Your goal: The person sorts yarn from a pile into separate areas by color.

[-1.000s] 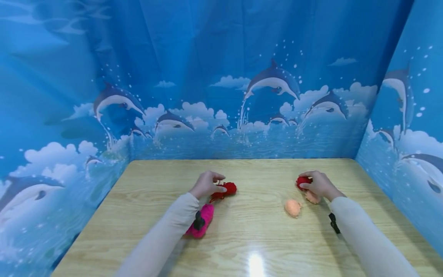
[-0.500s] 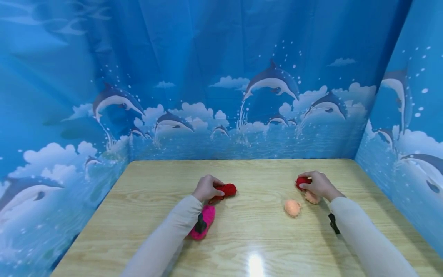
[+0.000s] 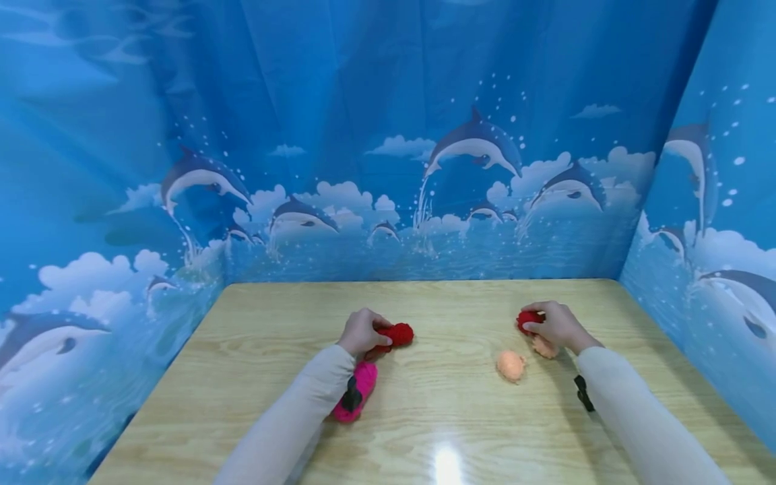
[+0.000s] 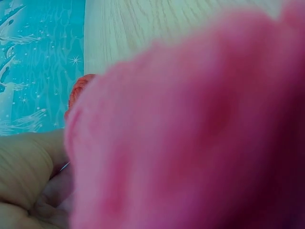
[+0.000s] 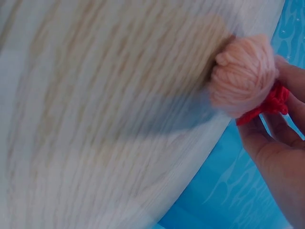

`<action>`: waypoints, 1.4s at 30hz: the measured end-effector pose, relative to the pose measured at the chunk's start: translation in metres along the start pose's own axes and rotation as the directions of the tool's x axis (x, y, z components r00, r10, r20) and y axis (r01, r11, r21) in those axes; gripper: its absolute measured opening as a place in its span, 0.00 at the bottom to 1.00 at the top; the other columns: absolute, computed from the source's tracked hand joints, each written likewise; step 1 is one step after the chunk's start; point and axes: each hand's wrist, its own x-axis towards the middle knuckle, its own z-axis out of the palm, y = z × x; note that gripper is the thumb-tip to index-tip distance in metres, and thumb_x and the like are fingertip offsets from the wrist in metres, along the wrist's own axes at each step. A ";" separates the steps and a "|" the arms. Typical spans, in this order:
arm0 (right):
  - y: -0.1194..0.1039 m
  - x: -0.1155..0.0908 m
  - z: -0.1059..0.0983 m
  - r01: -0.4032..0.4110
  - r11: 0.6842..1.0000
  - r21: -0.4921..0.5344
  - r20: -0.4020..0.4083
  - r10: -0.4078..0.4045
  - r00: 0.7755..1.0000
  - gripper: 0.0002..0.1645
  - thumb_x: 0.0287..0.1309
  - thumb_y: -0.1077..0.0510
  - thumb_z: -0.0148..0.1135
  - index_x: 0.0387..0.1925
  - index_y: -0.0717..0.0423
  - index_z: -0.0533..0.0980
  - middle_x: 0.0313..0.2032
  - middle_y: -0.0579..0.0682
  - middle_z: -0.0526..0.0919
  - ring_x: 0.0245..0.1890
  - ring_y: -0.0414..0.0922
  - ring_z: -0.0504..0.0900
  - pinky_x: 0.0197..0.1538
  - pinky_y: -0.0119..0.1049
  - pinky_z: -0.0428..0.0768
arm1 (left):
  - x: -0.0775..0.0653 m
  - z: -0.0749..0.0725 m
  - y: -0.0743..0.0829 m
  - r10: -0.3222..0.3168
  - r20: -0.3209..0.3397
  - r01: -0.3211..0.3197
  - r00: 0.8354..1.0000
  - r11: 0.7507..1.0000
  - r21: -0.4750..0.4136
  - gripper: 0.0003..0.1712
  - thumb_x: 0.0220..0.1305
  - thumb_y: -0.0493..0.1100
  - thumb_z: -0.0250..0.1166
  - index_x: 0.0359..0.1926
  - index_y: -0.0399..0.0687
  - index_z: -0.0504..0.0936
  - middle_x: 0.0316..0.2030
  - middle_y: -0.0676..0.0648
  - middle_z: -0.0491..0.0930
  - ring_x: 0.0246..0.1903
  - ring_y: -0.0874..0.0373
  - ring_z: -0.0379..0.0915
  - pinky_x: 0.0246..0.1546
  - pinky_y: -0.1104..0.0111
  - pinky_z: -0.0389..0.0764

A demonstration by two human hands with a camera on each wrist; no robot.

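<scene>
Toward the middle of the table, my left hand grips the left end of a red ball of yarn, thumb in front. Beneath that wrist lies a magenta skein of yarn, partly covered by the sleeve; its blurred pink bulk fills most of the left wrist view. Farther right, my right hand holds a second, smaller red ball of yarn between thumb and fingers. Close by that hand sits a peach ball of yarn, which hides part of the red one in the right wrist view.
Another peach ball of yarn rests on the wooden table, nearer to me and left of the right hand. A blue dolphin-print curtain encloses the table's back and sides.
The left hand's fingers and thumb have closed on the red ball of yarn, which they earlier straddled loosely. The right hand keeps its hold in the same spot.
</scene>
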 end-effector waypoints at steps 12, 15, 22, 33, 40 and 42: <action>-0.026 0.012 -0.011 0.088 0.996 -0.008 0.016 -0.087 0.996 0.24 0.60 0.62 0.62 0.56 0.70 0.74 0.49 0.68 0.78 0.43 0.57 0.79 0.40 0.46 0.81 | -0.001 0.001 0.001 -0.026 0.017 0.026 1.000 1.000 -0.002 0.16 0.48 0.33 0.75 0.42 0.41 0.88 0.38 0.44 0.86 0.44 0.49 0.78 0.47 0.60 0.79; -0.039 0.014 -0.012 0.108 0.994 -0.007 0.013 -0.108 0.994 0.24 0.61 0.62 0.62 0.56 0.69 0.74 0.48 0.67 0.79 0.43 0.56 0.80 0.39 0.44 0.82 | -0.001 0.000 0.002 -0.020 0.020 0.020 1.000 1.000 -0.002 0.16 0.48 0.33 0.75 0.42 0.41 0.88 0.39 0.44 0.86 0.44 0.49 0.78 0.47 0.60 0.79; -0.066 0.017 -0.006 0.164 0.986 0.021 0.000 -0.164 0.986 0.24 0.61 0.63 0.62 0.58 0.68 0.73 0.48 0.65 0.79 0.42 0.55 0.80 0.38 0.42 0.82 | 0.000 -0.001 0.001 -0.008 0.015 0.008 1.000 1.000 -0.007 0.17 0.47 0.33 0.75 0.42 0.41 0.88 0.39 0.43 0.86 0.45 0.48 0.78 0.47 0.60 0.79; -0.108 0.019 0.022 0.210 0.968 0.138 0.019 -0.215 0.977 0.24 0.62 0.61 0.62 0.58 0.65 0.74 0.50 0.63 0.79 0.44 0.54 0.81 0.40 0.40 0.83 | 0.001 0.000 0.001 0.000 0.018 0.000 1.000 1.000 0.014 0.17 0.47 0.33 0.75 0.42 0.41 0.88 0.39 0.44 0.86 0.45 0.48 0.79 0.47 0.60 0.79; -0.126 0.024 0.050 0.110 0.955 0.276 0.046 -0.127 0.991 0.24 0.62 0.60 0.61 0.59 0.66 0.73 0.53 0.64 0.77 0.47 0.56 0.80 0.37 0.38 0.83 | 0.000 0.000 0.002 -0.003 0.023 0.002 1.000 1.000 0.020 0.17 0.48 0.33 0.75 0.42 0.41 0.87 0.40 0.43 0.86 0.46 0.48 0.78 0.48 0.59 0.79; -0.130 0.025 0.057 0.068 0.950 0.306 0.055 -0.089 0.995 0.25 0.63 0.59 0.61 0.59 0.64 0.73 0.54 0.63 0.77 0.48 0.55 0.80 0.38 0.38 0.83 | 0.000 0.000 0.003 -0.005 0.025 0.004 1.000 1.000 0.019 0.17 0.48 0.32 0.74 0.43 0.40 0.87 0.41 0.43 0.86 0.47 0.47 0.78 0.48 0.59 0.79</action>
